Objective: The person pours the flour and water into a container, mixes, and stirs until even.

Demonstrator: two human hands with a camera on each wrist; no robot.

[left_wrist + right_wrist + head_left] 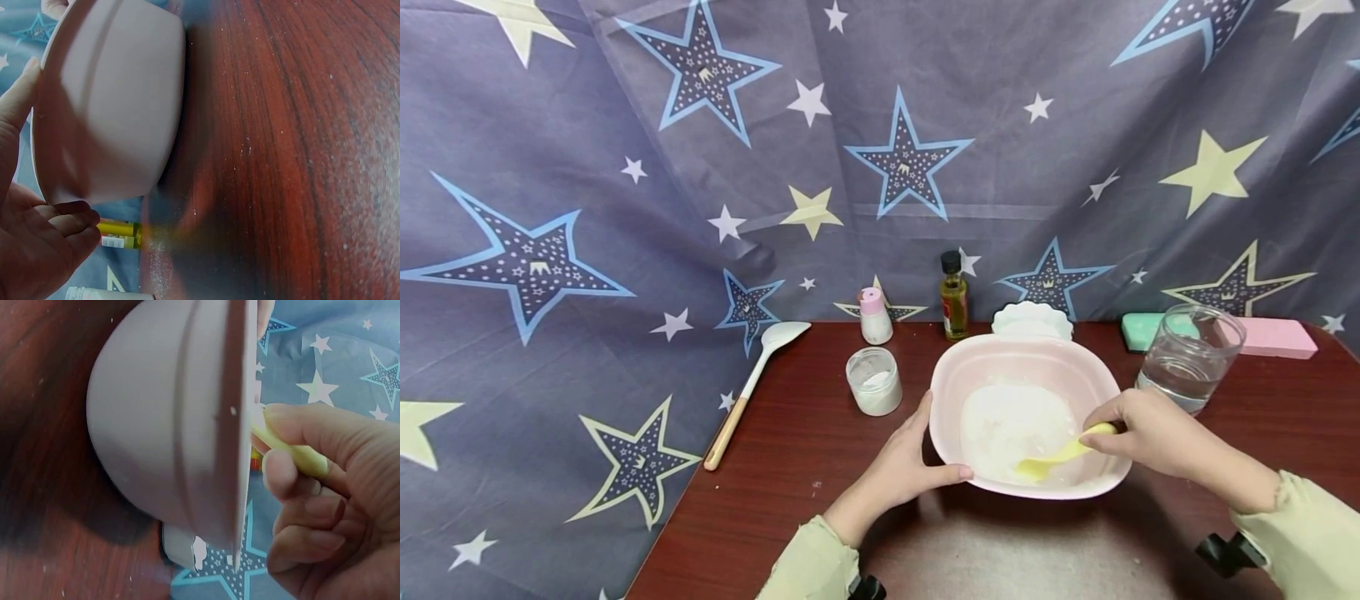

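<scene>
A pink basin (951, 400) with white powder or paste (1011, 421) in its bottom stands on the table. At its left side my left hand (902, 462) grips the rim, thumb along the near edge. The left wrist view shows that thumb on the rim and the fingers (72, 222) bent against the wall. My right hand (1150, 433) pinches the handle of a yellow spoon (1063, 454) over the basin's right edge. The spoon's head rests low in the white contents. Thumb and fingers close round the handle (306, 459) in the right wrist view.
Left of the basin are an open jar (874, 392) of white powder, a pink-capped shaker (874, 321) and a long-handled ladle (752, 387). Behind stand an oil bottle (954, 304) and a white scalloped dish (1033, 319). A glass of water (1183, 367) stands close right, before green (1138, 331) and pink (1281, 337) blocks.
</scene>
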